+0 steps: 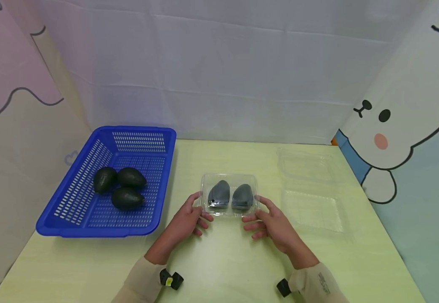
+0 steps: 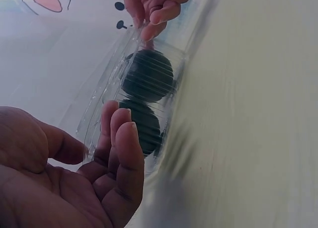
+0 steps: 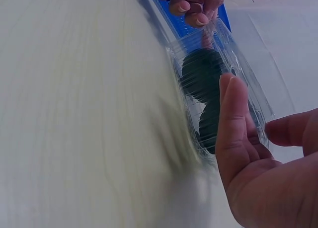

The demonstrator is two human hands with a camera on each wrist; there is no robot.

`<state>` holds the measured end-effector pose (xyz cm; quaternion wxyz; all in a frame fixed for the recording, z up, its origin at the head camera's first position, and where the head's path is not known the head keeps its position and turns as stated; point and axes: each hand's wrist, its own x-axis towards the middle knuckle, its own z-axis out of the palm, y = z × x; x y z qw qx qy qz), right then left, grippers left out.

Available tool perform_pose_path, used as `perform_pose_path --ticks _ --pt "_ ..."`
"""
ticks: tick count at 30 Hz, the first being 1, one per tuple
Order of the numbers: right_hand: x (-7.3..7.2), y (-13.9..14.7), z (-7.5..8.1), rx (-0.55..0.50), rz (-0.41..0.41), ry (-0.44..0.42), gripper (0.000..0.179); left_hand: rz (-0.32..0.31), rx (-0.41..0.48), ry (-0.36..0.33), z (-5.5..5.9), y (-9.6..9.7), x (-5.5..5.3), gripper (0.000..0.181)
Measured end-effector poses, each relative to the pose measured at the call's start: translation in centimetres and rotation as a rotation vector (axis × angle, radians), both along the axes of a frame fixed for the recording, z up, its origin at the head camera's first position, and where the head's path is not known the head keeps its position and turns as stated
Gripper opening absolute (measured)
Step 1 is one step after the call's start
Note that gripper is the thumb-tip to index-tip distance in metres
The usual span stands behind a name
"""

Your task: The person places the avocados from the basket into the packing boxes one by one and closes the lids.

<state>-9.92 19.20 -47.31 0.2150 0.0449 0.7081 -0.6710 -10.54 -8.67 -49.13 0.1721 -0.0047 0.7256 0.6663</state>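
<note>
A clear plastic clamshell box (image 1: 229,179) with its lid down is held between both hands over the middle of the table. Two dark avocados (image 1: 219,193) (image 1: 243,196) lie side by side inside it. My left hand (image 1: 186,218) pinches the box's left end, thumb at the rim and index finger along the side. At the opposite end my right hand (image 1: 273,224) does the same. In the left wrist view, the left hand's other fingers (image 2: 126,148) are bent beside the box wall. The box's ribbed side shows the avocados through it in both wrist views.
A blue plastic basket (image 1: 162,185) on the left holds three dark avocados (image 1: 128,198). On the right, another clear clamshell box (image 1: 312,210) lies opened flat on the pale yellow table (image 1: 227,269). A white cloth (image 1: 219,75) hangs behind, with printed cloth on either side.
</note>
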Motion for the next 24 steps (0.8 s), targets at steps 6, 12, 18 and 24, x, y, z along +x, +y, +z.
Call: perform_pose_path --ticks 6,12,18,24 --pt "-0.8 -0.5 -0.1 0.019 -0.061 0.01 0.056 0.042 -0.013 0.019 -0.3 0.5 -1.1 0.058" --pt "-1.4 -0.9 -0.2 0.011 -0.106 0.008 0.063 0.063 -0.042 0.036 -0.4 1.0 -2.2 0.057" --pt "-1.9 -1.2 0.2 0.003 -0.113 0.027 0.069 0.082 -0.058 0.084 -0.3 1.2 -2.7 0.056" --pt "-2.5 -1.3 0.5 0.007 -0.103 0.053 0.07 0.095 -0.051 0.076 -0.3 1.4 -3.2 0.067"
